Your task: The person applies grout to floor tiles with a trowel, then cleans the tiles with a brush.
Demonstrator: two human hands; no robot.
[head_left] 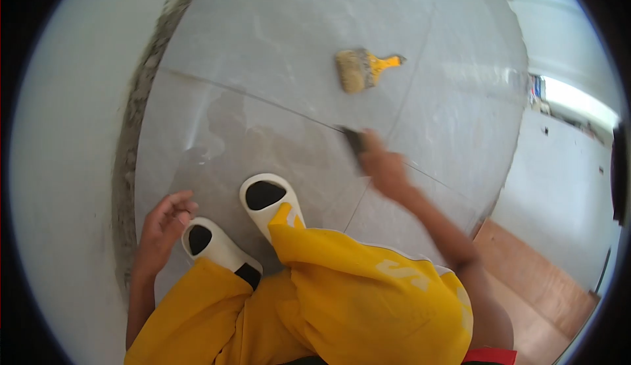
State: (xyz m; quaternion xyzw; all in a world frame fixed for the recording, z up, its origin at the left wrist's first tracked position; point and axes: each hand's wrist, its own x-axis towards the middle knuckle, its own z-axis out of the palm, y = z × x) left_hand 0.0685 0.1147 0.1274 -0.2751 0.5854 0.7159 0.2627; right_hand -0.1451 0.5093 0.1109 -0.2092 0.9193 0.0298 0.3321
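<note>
My right hand (386, 168) is closed around a dark, flat scraper-like tool (353, 143), slightly blurred, at the tile joint right of the middle. Its exact shape cannot be made out. My left hand (165, 223) hangs beside my left slipper, fingers loosely bent and apart, with nothing in it. A wide brush (355, 70) with a yellow handle and stained bristles lies on the tiles beyond my right hand.
Grey floor tiles (296, 49) with thin joints spread ahead, with damp patches on the left. A rough mortar strip (135, 102) edges the wall (72, 154). White slippers (275, 187) are on my feet. A wooden board (526, 273) lies at right.
</note>
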